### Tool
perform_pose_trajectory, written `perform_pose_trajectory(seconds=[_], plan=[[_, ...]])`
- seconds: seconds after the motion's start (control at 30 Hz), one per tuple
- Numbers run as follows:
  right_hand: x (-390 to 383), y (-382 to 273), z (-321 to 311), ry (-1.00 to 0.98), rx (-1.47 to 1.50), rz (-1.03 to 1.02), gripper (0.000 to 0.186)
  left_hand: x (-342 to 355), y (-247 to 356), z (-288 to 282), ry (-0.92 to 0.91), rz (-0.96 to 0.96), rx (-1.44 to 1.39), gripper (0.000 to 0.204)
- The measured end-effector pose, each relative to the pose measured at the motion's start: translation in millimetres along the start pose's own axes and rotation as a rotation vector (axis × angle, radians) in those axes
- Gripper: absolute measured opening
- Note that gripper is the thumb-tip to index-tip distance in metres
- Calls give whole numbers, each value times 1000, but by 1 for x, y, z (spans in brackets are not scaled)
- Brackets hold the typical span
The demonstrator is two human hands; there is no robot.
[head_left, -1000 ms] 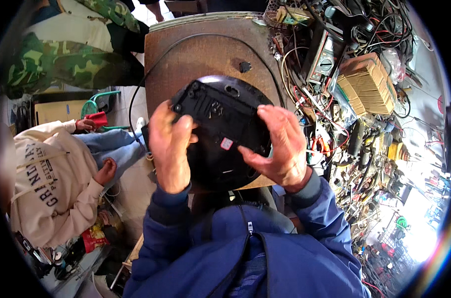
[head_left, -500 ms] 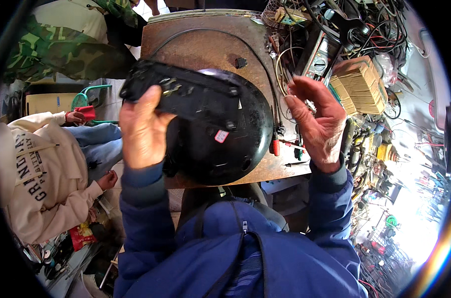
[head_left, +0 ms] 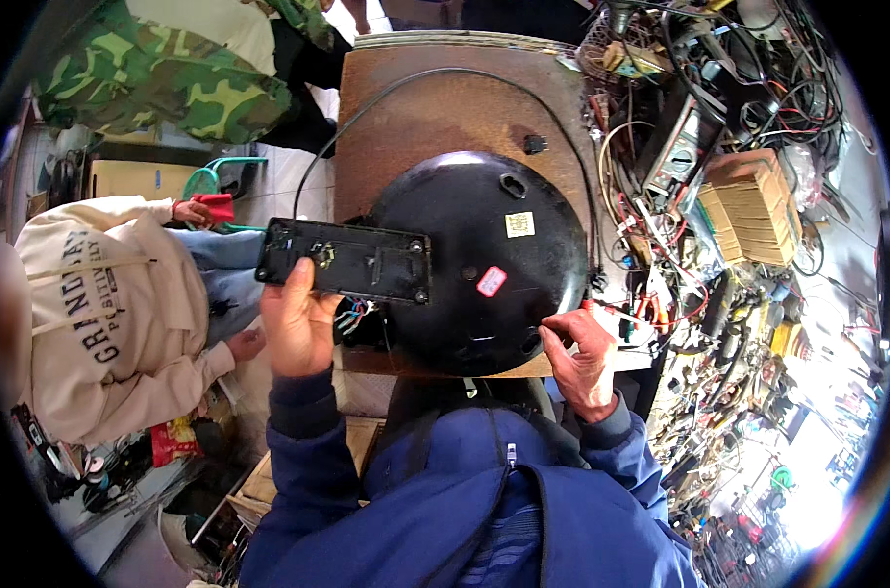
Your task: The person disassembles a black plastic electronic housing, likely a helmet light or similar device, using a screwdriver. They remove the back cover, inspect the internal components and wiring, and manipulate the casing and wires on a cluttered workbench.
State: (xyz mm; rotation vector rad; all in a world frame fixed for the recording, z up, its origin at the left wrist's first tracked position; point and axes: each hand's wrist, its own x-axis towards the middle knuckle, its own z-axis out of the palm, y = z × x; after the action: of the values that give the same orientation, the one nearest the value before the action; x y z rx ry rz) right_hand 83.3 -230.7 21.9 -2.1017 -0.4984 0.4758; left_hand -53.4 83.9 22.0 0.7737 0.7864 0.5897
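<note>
My left hand [head_left: 300, 331] grips a black rectangular plastic panel [head_left: 367, 260] by its near edge. The thumb rests on its inner face, where small metal contacts and corner screw posts show. Beyond and right of it lies a large round black appliance body [head_left: 484, 314] on the table, with a pink label and a pale square sticker. Coloured wires [head_left: 353, 314] stick out just under the panel. At the body's near right edge is my right hand [head_left: 584, 361], fingers pinched together; whatever they hold, if anything, is too small to make out.
A black cable [head_left: 445, 72] arcs across the wooden table [head_left: 396, 127], past a small black part [head_left: 534, 144]. A multimeter [head_left: 678, 157], tangled wires and a cardboard box [head_left: 749, 211] crowd the right. One person in a cream hoodie [head_left: 102, 294] sits left; another wears camouflage [head_left: 161, 78].
My right hand has come down from above the table's right side to the round body's near edge. The panel has turned flatter and lower in my left hand, baring the wires. The view has shifted.
</note>
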Motion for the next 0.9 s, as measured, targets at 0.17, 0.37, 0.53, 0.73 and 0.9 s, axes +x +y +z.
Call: perform_pose_trajectory(seconds=[0.17,0.37,0.53,0.73,0.9], plan=[[-2,-16,16,-28,-1,-155,13,-4,2,-11,-31,14,-16,30],[-25,-23,32,-175,28,-278,18,-18,14,-17,-2,9,-12,34],[-27,-28,40,-178,77,-172,17,-23,2,-16,77,20,-8,28],[-8,-49,61,-274,630,384,33,-28,-3,-9,13,-36,-24,28],[-26,-54,67,-481,587,363,32,-57,1,-21,48,-107,55,35]])
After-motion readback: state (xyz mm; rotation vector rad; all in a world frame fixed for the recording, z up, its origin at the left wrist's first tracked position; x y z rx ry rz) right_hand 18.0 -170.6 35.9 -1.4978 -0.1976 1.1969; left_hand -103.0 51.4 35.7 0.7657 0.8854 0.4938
